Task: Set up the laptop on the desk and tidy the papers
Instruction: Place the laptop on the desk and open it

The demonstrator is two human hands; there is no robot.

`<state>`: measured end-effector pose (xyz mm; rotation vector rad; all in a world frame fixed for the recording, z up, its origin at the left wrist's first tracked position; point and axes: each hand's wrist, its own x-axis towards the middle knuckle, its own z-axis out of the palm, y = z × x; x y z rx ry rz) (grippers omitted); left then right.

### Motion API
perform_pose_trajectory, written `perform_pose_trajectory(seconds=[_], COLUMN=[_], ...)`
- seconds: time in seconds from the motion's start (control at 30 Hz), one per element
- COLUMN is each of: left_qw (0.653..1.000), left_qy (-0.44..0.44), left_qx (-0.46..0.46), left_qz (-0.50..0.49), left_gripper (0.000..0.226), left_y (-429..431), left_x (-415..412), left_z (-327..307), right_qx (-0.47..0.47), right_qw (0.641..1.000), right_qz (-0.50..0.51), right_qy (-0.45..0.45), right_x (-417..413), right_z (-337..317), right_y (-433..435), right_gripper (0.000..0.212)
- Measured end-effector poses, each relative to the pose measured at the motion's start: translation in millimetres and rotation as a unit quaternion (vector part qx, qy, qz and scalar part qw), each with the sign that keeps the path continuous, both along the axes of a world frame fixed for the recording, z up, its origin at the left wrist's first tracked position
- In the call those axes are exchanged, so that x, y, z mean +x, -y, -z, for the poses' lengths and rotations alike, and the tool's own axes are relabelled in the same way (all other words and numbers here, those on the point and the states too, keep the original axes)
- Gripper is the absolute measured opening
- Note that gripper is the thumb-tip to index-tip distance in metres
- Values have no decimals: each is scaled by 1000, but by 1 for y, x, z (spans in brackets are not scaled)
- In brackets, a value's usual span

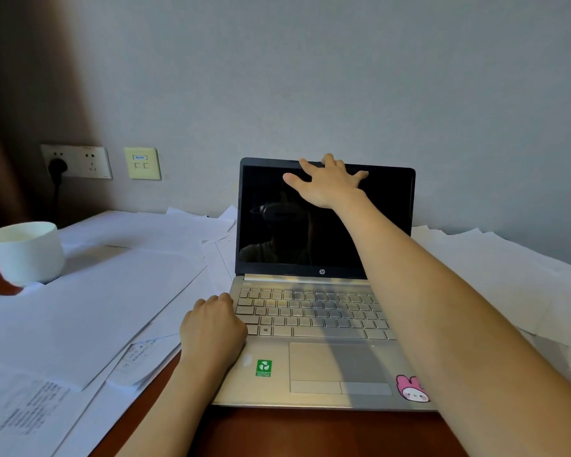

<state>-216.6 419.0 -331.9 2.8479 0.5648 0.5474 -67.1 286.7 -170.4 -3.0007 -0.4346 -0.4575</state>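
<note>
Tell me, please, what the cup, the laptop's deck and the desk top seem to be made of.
The cup looks like glazed white ceramic: thick rim, smooth opaque wall; plastic is possible. The laptop deck is matt pale gold, metal or metal-painted plastic; I cannot tell which. The desk is smooth reddish-brown with a soft sheen, likely varnished wood or veneer.

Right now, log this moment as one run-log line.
laptop: open, screen dark | right hand: touching lid top edge | left hand: curled at keyboard left | papers: scattered

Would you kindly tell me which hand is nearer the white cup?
Left. The left hand rests on the laptop, right of the cup; the right hand touches the top of the screen.
</note>
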Motion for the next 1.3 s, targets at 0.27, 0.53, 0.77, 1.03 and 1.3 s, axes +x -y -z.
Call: perform_pose_trajectory(seconds=[0.27, 0.53, 0.77, 1.03, 1.3], left_qw=[999, 998, 992, 951, 928], left_qy=[-3, -7, 33, 76, 112], left_qx=[-36, -54, -117, -298, -355], left_qz=[-1, 3, 15, 43, 21], left_gripper=[31, 33, 37, 37, 43], left_y=[1, 1, -6, -4, -13], left_x=[-3, -5, 5, 45, 85], left_z=[-3, -4, -5, -13, -13], right_qx=[-21, 42, 308, 558, 580], right_qw=[999, 997, 951, 807, 797], right_qz=[-29, -61, 22, 102, 114], right_qy=[1, 7, -28, -163, -125], right_x=[-6, -12, -21, -10, 12], right_z=[-3, 18, 67, 139, 161], right_y=[9, 42, 122, 169, 164], right_gripper=[70, 64, 59, 51, 41])
